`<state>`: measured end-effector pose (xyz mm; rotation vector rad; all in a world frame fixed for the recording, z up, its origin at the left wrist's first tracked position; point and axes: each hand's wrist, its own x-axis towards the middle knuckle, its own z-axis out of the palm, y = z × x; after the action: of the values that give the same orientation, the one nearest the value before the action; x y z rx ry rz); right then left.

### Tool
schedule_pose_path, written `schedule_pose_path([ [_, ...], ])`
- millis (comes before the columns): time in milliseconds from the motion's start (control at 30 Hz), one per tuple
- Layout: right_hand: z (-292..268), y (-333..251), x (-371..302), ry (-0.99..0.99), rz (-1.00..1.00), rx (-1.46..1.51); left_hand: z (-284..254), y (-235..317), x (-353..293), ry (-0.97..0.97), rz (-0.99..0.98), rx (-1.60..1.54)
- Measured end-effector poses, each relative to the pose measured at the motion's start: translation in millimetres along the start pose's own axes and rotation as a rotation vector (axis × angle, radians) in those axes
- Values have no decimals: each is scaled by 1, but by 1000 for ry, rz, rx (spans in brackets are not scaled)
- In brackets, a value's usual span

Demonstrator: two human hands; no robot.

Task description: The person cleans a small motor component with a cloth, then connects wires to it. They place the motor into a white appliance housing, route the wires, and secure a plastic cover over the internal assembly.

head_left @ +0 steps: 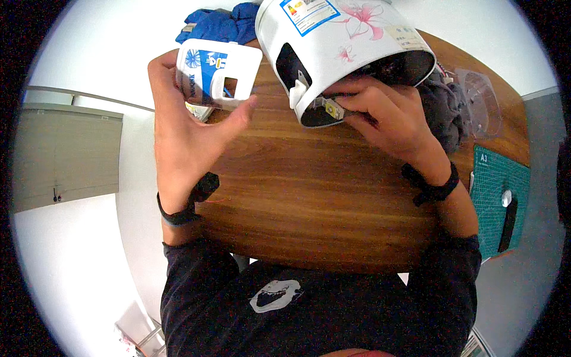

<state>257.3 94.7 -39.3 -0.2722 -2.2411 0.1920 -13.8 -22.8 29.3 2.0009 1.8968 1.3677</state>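
In my left hand [193, 128] is a white plastic panel [244, 59] with a blue printed label and a square cutout. My thumb is by its near corner and my fingers go behind its left side. A white rounded appliance housing [324, 50] with pink flowers lies tipped on its side, its dark open end toward me. At that rim my right hand [386, 116] is closed, thumb and finger pinching a small bracket with a pale yellow piece [334, 109]. Other fingertips are hidden inside the housing. A small white part [297, 94] sits at the cutout in its side.
The brown wooden table [315, 196] has a curved edge. Blue cloth [220, 25] lies at the back. Dark grey cloth [447, 113] and a clear plastic piece [480, 104] are at the right. A green cutting mat [493, 190] carries a black strip-like object [508, 226].
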Motion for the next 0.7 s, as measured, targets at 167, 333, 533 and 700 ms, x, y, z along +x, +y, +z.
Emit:
schedule_pose_path([
  [167, 3, 0, 1, 4, -18, -21, -4, 5, 1, -79, -67, -87],
  [333, 3, 1, 2, 1, -14, 5, -4, 4, 2, -181, -159, -284],
  [533, 4, 0, 4, 19, -26, 15, 4, -8, 0, -225, -100, -457],
  [700, 1, 0, 1, -45, -9, 33, 12, -13, -3, -241, -70, -490],
])
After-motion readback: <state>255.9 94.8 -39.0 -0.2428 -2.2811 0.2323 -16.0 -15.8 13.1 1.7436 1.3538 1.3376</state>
